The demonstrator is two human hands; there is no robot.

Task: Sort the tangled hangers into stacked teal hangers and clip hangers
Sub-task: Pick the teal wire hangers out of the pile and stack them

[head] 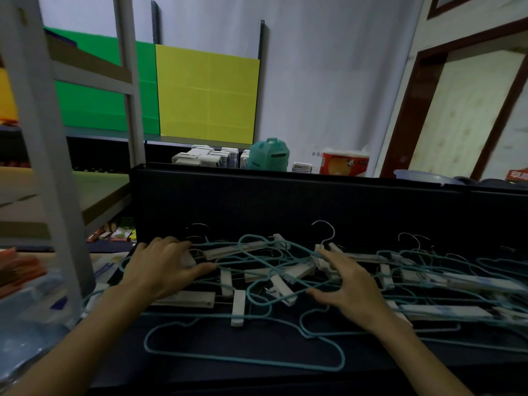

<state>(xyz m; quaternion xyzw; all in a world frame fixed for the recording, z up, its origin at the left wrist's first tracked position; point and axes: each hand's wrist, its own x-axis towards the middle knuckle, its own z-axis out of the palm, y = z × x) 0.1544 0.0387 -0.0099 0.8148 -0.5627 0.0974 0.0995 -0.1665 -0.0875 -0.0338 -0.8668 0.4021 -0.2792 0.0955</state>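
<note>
Both hands lie palm down on the tangle, arms reaching in from the near edge. Left hand sits at the heap's left end, fingers spread and only slightly bent, tips resting on a pale clip hanger and the teal wires there; it grips nothing that I can see. Right hand is near the middle, fingers fanned and straight, thumb stretched left across a teal loop, pressing down rather than holding.

All the hangers lie on a dark cloth table in front of a black panel, spreading from the left hand to the right edge of view. No stacks are formed. One teal hanger lies nearly free at the front. Exact counts cannot be told in the knot: about five metal hooks show along the far side, and roughly ten pale clip bars.

Behind the panel stand a teal jug, small white cartons and a red pack. A grey rack rises at left, with green and yellow sheets beyond.
</note>
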